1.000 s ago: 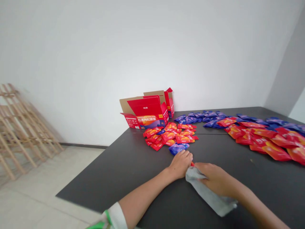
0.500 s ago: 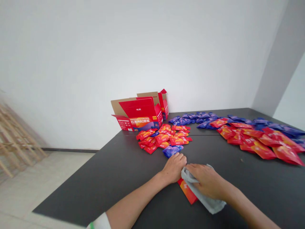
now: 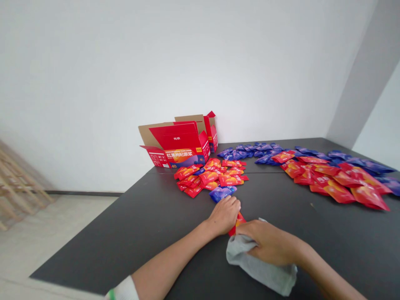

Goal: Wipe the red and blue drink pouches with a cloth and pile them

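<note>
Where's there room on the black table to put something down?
Left of the left hand is bare black table, out to its edge. Another patch lies between the right hand and the right-hand red pouches. It's crowded around the grey cloth, the mixed pouch pile and, at the back, the blue pouches and open boxes.

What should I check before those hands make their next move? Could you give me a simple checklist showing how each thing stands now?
1. Left hand on the red pouch: ok, its fingers are closed at the pouch.
2. Grey cloth gripped: ok, it is bunched in the right hand.
3. Whole red pouch visible: not ok, the hands hide much of it.
4. Red pouch free of marks: cannot tell, too little of it shows.
5. Blue pouch apart from the left hand: cannot tell, they overlap in this view.
6. Front box open: ok, its flaps are spread.
</note>
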A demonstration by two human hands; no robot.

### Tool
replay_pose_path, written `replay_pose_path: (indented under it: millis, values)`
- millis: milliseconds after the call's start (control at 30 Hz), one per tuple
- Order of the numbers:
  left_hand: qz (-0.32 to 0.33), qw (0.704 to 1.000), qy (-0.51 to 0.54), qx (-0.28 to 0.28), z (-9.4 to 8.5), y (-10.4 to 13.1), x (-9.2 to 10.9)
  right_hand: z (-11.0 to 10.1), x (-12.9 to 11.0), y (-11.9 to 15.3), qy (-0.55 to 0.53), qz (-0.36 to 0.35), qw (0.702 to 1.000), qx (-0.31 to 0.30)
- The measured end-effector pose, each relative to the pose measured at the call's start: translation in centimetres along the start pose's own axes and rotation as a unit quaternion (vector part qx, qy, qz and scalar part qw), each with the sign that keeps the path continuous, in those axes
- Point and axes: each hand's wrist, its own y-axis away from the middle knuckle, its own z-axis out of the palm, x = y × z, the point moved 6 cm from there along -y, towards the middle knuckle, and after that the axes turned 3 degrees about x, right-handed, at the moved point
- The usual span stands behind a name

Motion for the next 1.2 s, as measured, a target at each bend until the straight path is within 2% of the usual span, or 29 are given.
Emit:
replay_pose_path:
  millis: [133, 200, 300, 367, 433, 500, 667, 733, 867, 933, 1000, 1100, 1200]
  values:
    - [0.004, 1.000, 0.010, 0.001, -0.1, 0.0, 0.1, -0.9, 2.0, -0.1, 0.081, 0.099, 0.987, 0.102]
    - [0.001, 1.000, 0.008, 0.000, -0.2, 0.0, 0.0, -0.7, 1.8, -0.3, 0.079, 0.082, 0.989, 0.095]
    - [0.002, 1.000, -0.001, -0.004, -0.1, -0.1, 0.0, 0.0, 0.6, -0.5, 0.033, 0.003, 0.998, 0.052]
    - [0.002, 1.000, 0.003, -0.006, -0.1, -0.1, 0.0, -0.2, 0.8, -0.6, 0.038, 0.016, 0.997, 0.059]
    - [-0.003, 1.000, 0.012, -0.001, -0.2, -0.1, -0.1, -0.6, 1.8, -0.5, 0.072, 0.073, 0.991, 0.086]
    - [-0.011, 1.000, 0.017, 0.003, -0.4, -0.1, -0.1, -0.9, 2.4, -0.4, 0.094, 0.102, 0.986, 0.098]
    - [-0.017, 1.000, 0.016, -0.004, -0.6, 0.0, -0.1, -0.4, 1.2, -0.6, 0.047, 0.029, 0.996, 0.071]
    - [-0.036, 0.999, 0.013, -0.005, -0.4, 0.1, -0.4, -0.6, 2.2, -0.7, 0.077, 0.069, 0.990, 0.094]
    - [-0.089, 0.996, 0.004, -0.016, -0.2, 0.2, -1.6, -1.5, 6.0, -0.4, 0.146, 0.189, 0.964, 0.113]
    - [-0.124, 0.992, 0.002, 0.004, -1.1, 0.1, -2.8, -1.9, 7.6, 0.0, 0.150, 0.228, 0.955, 0.116]
    - [-0.205, 0.978, 0.002, 0.046, -2.7, 0.2, -5.1, -2.4, 8.6, 0.2, 0.145, 0.243, 0.951, 0.129]
    - [-0.388, 0.914, -0.010, 0.119, -5.5, 1.7, -10.2, -2.5, 8.9, 0.3, 0.133, 0.235, 0.953, 0.138]
    - [-0.495, 0.856, -0.033, 0.146, -7.0, 4.1, -15.1, -2.0, 8.6, 0.1, 0.125, 0.229, 0.959, 0.113]
